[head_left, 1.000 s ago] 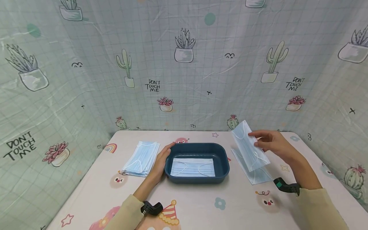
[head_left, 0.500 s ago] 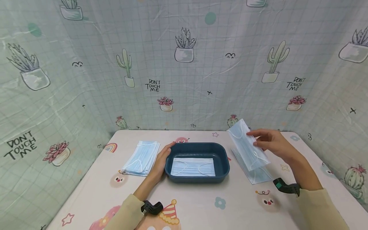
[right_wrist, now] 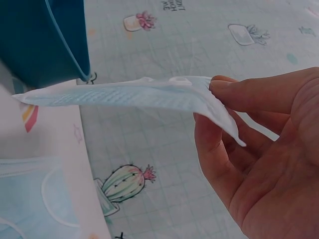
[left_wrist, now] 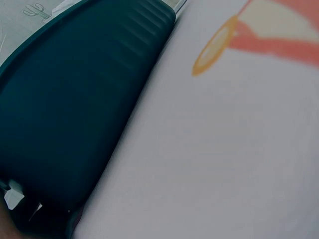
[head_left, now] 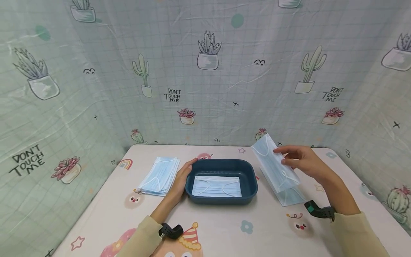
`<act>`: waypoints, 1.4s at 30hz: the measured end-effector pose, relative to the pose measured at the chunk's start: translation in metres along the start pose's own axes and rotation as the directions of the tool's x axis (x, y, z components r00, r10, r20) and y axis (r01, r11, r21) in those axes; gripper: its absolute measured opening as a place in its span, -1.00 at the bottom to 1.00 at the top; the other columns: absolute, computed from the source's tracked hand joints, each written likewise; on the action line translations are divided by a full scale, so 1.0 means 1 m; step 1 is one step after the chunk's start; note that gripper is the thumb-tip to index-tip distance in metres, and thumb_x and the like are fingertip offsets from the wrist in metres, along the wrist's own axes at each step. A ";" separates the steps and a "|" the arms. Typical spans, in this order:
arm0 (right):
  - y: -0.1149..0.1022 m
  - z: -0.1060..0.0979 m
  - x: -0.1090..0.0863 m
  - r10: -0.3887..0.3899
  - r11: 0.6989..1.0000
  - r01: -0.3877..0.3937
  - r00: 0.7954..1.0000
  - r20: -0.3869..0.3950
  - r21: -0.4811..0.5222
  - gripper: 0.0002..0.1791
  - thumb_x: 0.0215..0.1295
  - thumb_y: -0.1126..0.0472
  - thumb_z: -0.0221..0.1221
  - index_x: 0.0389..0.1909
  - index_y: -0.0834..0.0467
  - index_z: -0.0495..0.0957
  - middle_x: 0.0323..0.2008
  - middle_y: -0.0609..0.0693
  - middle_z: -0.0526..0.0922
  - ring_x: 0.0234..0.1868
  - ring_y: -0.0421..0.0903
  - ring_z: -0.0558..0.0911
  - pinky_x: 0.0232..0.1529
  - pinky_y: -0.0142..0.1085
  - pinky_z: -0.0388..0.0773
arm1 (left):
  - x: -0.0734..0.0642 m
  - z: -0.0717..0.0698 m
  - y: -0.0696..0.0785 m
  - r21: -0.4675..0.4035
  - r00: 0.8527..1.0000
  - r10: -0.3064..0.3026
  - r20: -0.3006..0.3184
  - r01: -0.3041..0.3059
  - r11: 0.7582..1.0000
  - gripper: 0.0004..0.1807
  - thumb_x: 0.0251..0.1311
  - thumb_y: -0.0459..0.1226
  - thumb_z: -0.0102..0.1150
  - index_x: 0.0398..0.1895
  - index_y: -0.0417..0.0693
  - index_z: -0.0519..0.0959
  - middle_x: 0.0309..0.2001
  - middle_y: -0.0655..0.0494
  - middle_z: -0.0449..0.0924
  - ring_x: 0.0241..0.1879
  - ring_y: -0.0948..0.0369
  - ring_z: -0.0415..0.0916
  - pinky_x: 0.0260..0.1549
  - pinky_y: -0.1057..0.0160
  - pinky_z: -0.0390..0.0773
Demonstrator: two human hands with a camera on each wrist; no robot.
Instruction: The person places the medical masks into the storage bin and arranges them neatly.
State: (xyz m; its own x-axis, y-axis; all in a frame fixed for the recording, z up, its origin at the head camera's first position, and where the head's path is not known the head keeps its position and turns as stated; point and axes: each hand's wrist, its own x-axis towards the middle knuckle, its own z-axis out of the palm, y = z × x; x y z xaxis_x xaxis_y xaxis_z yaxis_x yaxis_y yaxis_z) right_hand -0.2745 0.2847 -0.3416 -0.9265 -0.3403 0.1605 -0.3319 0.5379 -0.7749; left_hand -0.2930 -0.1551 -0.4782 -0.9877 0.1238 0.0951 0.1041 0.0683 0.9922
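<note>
In the head view, a blue pleated face mask (head_left: pixel 274 160) hangs tilted above the table, pinched along its right edge by my right hand (head_left: pixel 303 159). The right wrist view shows thumb and fingertips on either side of that mask (right_wrist: pixel 129 94), whose edge bends down. Below it on the table lies another mask (head_left: pixel 291 197), partly covered by the held one. A dark blue rectangular bin (head_left: pixel 221 201) stands in the middle with a mask (head_left: pixel 216 186) lying flat inside. My left hand (head_left: pixel 179 180) rests along the bin's left wall, fingertips at its rim.
Left of the bin, a fanned stack of blue masks (head_left: pixel 160 175) lies next to my left hand. The table (head_left: pixel 224 235) has a white cover with cartoon prints. A cactus-print curtain (head_left: pixel 205 92) rises behind it and along both sides.
My right hand has drawn the held mask slightly left, and its upper end leans further toward the bin. My left hand stays against the bin.
</note>
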 end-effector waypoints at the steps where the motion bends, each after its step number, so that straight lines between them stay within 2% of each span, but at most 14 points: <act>1: -0.001 0.000 0.000 -0.001 1.000 0.001 1.000 0.002 0.004 -0.58 0.43 0.27 0.25 0.27 0.23 0.58 0.11 -0.04 0.63 -0.20 -0.20 0.61 -0.32 -0.35 0.63 | 0.001 0.000 0.000 -0.003 1.000 0.003 0.001 -0.003 1.000 -0.51 0.65 -0.09 -0.32 0.53 0.18 0.36 0.59 0.12 0.26 0.65 0.05 0.03 0.64 -0.11 -0.07; 5: -0.003 0.002 0.001 -0.013 1.000 0.012 1.000 0.013 0.016 -0.58 0.44 0.27 0.24 0.28 0.22 0.58 0.07 -0.13 0.63 -0.21 -0.17 0.61 -0.31 -0.35 0.62 | 0.003 -0.001 -0.001 -0.025 1.000 0.015 0.005 -0.014 1.000 -0.49 0.65 -0.12 -0.31 0.54 0.09 0.35 0.59 0.08 0.25 0.65 0.03 0.02 0.65 -0.10 -0.08; 12: -0.010 0.008 0.007 -0.014 1.000 0.014 1.000 0.025 0.000 -0.57 0.44 0.26 0.23 0.29 0.20 0.57 0.16 0.15 0.61 -0.18 -0.20 0.61 -0.28 -0.36 0.63 | 0.003 -0.001 -0.002 -0.032 1.000 0.013 0.003 -0.013 0.999 -0.50 0.64 -0.11 -0.31 0.52 0.12 0.37 0.58 0.09 0.27 0.65 0.04 0.03 0.65 -0.10 -0.07; 19: -0.019 0.014 0.016 -0.011 1.000 0.011 0.999 0.043 -0.011 -0.58 0.42 0.27 0.23 0.27 0.19 0.59 0.18 0.25 0.62 -0.14 -0.14 0.63 -0.24 -0.35 0.66 | 0.004 0.000 -0.003 -0.034 1.000 0.015 0.010 -0.014 0.999 -0.49 0.64 -0.11 -0.30 0.54 0.11 0.35 0.58 0.11 0.26 0.65 0.05 0.02 0.65 -0.10 -0.08; 24: -0.022 0.020 0.023 -0.026 0.999 0.027 0.998 0.056 -0.027 -0.59 0.41 0.29 0.23 0.26 0.19 0.60 0.16 0.25 0.63 -0.12 -0.05 0.62 -0.23 -0.34 0.68 | 0.003 0.000 -0.003 -0.036 1.000 0.017 0.011 -0.017 0.999 -0.51 0.64 -0.10 -0.30 0.52 0.17 0.37 0.59 0.11 0.25 0.65 0.05 0.02 0.65 -0.09 -0.08; 32: -0.032 0.026 0.031 -0.058 0.998 0.060 0.995 0.078 -0.016 -0.59 0.40 0.31 0.23 0.25 0.19 0.61 0.14 0.25 0.64 -0.11 -0.01 0.62 -0.23 -0.33 0.68 | 0.002 -0.002 -0.003 -0.030 1.000 0.012 0.015 -0.012 0.999 -0.50 0.65 -0.08 -0.31 0.52 0.17 0.37 0.60 0.11 0.24 0.66 0.05 0.00 0.65 -0.10 -0.10; 42: -0.045 0.035 0.043 -0.059 0.998 0.061 0.993 0.107 -0.007 -0.60 0.37 0.35 0.23 0.21 0.17 0.64 0.10 0.21 0.67 -0.13 0.01 0.63 -0.23 -0.32 0.67 | 0.001 -0.002 -0.003 -0.033 1.000 0.007 0.017 -0.006 0.999 -0.50 0.65 -0.07 -0.31 0.53 0.17 0.36 0.60 0.11 0.24 0.66 0.04 -0.01 0.65 -0.11 -0.10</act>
State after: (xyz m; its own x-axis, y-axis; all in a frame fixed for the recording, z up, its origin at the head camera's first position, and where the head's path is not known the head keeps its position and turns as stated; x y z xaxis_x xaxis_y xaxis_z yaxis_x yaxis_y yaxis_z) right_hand -0.2932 0.2191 -0.3212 -0.8809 -0.4521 0.1401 -0.3886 0.5220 -0.7593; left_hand -0.2948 -0.1573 -0.4808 -0.9848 0.1413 0.1006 0.1065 0.0350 0.9937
